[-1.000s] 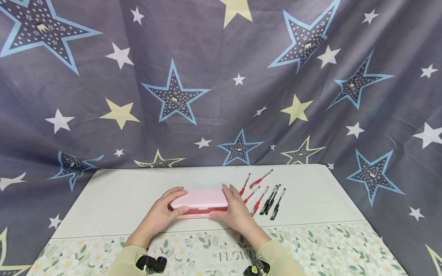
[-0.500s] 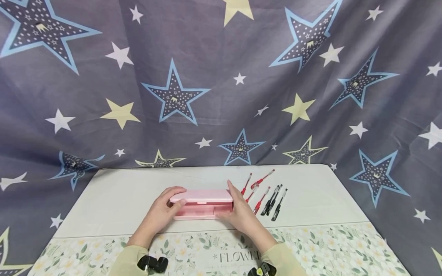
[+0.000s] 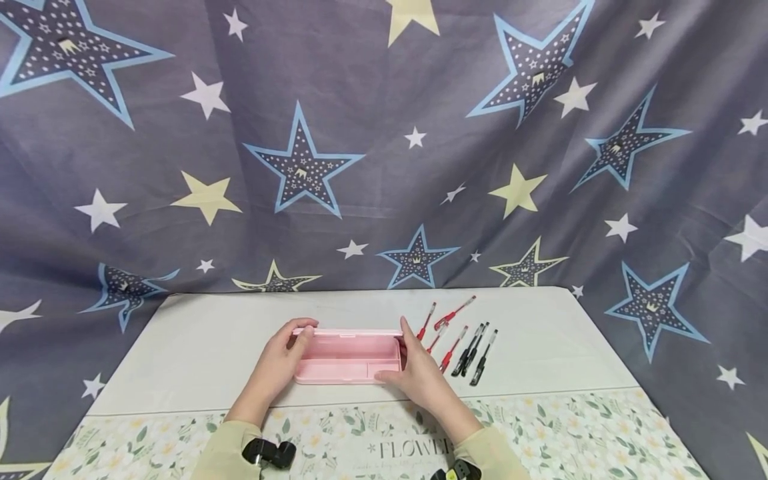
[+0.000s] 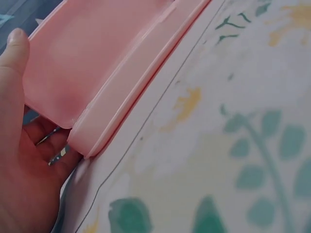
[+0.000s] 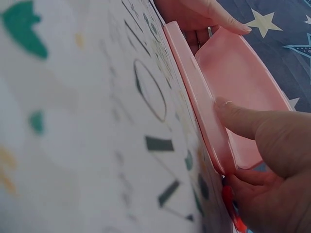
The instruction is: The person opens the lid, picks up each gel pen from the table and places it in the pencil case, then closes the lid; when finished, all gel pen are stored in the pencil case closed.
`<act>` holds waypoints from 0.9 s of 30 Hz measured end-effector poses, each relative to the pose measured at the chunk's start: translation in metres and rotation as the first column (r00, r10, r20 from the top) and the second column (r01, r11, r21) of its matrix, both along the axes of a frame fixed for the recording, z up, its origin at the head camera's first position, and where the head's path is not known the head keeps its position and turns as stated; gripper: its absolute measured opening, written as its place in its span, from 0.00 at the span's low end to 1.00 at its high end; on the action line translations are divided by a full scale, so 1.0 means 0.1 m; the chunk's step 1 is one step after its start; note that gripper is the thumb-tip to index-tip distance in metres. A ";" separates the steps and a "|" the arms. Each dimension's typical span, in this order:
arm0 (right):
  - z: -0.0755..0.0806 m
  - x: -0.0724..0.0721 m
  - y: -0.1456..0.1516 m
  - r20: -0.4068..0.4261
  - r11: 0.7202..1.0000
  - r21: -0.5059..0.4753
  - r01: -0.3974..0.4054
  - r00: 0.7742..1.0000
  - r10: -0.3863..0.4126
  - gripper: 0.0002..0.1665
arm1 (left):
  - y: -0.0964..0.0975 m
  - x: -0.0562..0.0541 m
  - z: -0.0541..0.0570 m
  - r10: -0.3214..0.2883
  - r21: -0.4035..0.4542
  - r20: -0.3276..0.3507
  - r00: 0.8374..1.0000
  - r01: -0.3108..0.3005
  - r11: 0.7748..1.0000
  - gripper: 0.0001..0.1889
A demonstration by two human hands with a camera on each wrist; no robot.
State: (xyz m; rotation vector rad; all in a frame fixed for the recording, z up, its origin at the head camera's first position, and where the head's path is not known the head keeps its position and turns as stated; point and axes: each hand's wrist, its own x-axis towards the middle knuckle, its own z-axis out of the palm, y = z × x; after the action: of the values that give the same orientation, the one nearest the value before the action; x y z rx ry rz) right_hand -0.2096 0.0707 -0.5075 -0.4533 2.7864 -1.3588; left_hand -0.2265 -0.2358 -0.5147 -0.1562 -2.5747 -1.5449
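Note:
A pink pencil case (image 3: 333, 382) lies at the table's middle, its lid (image 3: 348, 345) raised on the far side. Inside, a low divider sets off a small compartment on the right; no pens show in it. My left hand (image 3: 276, 363) holds the lid's left end, thumb at its upper edge and fingers behind, as the left wrist view shows along the lid's inner face (image 4: 82, 58). At the other end, my right hand (image 3: 417, 373) grips the case, its thumb over the front rim and its fingers round the right side.
Several red pens (image 3: 454, 350) and a few black pens (image 3: 483, 360) lie loose right of the case, the nearest red one close to my right hand. A flowered mat (image 3: 564, 427) covers the table's front. A star-patterned curtain (image 3: 360, 160) hangs behind the white tabletop (image 3: 228, 320).
The lid has swung up and back from nearly closed, baring the case's inside. My left thumb has risen with it, and my right hand has shifted slightly right along the end.

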 end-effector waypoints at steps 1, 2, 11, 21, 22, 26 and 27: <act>0.00 0.00 0.00 -0.002 1.000 -0.005 -0.001 1.000 0.001 0.74 | 0.00 -0.01 -0.01 0.001 0.012 -0.003 1.000 -0.001 1.000 0.24; -0.01 0.00 0.00 -0.004 1.000 -0.011 -0.003 1.000 0.003 0.74 | 0.00 -0.01 -0.02 -0.002 0.020 -0.008 1.000 0.002 1.000 0.25; -0.03 -0.01 -0.01 -0.034 1.000 -0.011 0.003 0.999 -0.003 0.74 | 0.00 -0.10 -0.03 0.037 0.054 -0.001 0.999 -0.037 0.998 0.30; -0.03 -0.01 -0.02 -0.019 1.000 -0.018 0.000 1.000 0.000 0.74 | -0.04 -0.12 -0.03 0.146 0.026 0.025 0.989 -0.147 0.989 0.34; -0.03 -0.01 -0.01 -0.016 1.000 -0.020 -0.002 1.000 0.002 0.74 | -0.04 -0.12 -0.04 0.148 0.027 0.030 0.989 -0.149 0.988 0.34; -0.04 -0.01 -0.01 -0.019 0.999 -0.032 -0.013 1.000 0.012 0.73 | -0.03 -0.13 -0.04 0.147 0.018 0.044 0.988 -0.148 0.989 0.33; -0.04 -0.01 0.00 -0.024 0.999 -0.031 -0.016 1.000 0.016 0.72 | -0.03 -0.13 -0.04 0.149 0.010 0.042 0.988 -0.150 0.989 0.32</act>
State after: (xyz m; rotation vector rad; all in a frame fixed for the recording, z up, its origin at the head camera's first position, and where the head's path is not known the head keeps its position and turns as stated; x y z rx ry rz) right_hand -0.2105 0.0703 -0.5113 -0.4945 2.7772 -1.4055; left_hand -0.2396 -0.2390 -0.5191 0.0693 -2.5407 -1.5256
